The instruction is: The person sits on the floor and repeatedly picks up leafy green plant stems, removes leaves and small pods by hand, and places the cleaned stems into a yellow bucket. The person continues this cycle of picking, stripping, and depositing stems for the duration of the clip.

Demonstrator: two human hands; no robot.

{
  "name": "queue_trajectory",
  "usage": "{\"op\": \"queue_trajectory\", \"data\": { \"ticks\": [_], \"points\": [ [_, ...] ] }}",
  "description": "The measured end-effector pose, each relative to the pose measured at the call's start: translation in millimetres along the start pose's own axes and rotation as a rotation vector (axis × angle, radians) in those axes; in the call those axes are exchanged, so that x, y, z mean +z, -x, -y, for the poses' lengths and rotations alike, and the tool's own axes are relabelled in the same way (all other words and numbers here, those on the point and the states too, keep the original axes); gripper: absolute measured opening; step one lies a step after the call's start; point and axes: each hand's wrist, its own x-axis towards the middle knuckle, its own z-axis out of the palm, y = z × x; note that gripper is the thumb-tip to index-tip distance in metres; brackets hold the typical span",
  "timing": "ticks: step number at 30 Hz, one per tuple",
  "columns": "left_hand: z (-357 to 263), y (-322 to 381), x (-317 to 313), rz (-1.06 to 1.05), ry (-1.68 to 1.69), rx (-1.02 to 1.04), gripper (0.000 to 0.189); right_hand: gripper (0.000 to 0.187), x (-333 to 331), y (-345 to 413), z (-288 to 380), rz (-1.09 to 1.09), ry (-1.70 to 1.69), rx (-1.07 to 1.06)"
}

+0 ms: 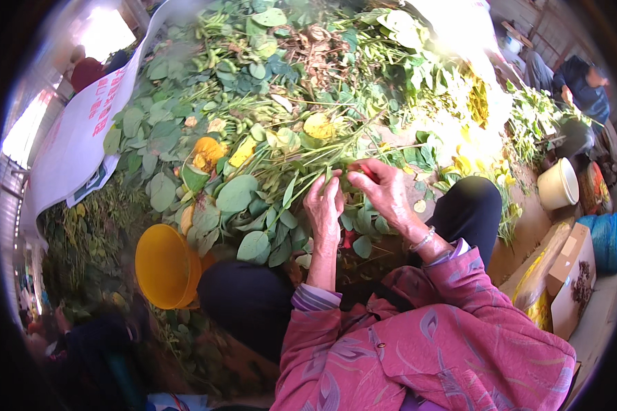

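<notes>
My left hand pinches the green stem of a soybean plant at its fingertips. Close on its right, my right hand curls around a small red object, mostly hidden by the fingers, so its kind is unclear. The fingertips of both hands nearly meet over the stem. Cut stems and broad leaves lie under and in front of the hands, some yellowed. Green pods show among the foliage farther off.
A yellow bucket lies tilted by my left knee. At right stand a cream bucket, a cardboard box and a blue bundle. A person sits at far right. A printed white sheet borders the heap.
</notes>
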Motion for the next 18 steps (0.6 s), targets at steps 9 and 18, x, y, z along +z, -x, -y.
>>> {"op": "queue_trajectory", "data": {
  "ticks": [9,18],
  "points": [
    [-5.2,1.3,-11.6,0.180,-0.146,-0.019,0.025,0.021,6.6,-12.6,-4.0,0.128,0.050,0.071],
    [10.7,1.2,-5.4,0.100,0.196,-0.062,0.024,0.020,-7.3,21.0,-3.3,0.274,-0.473,0.315]
  ]
}}
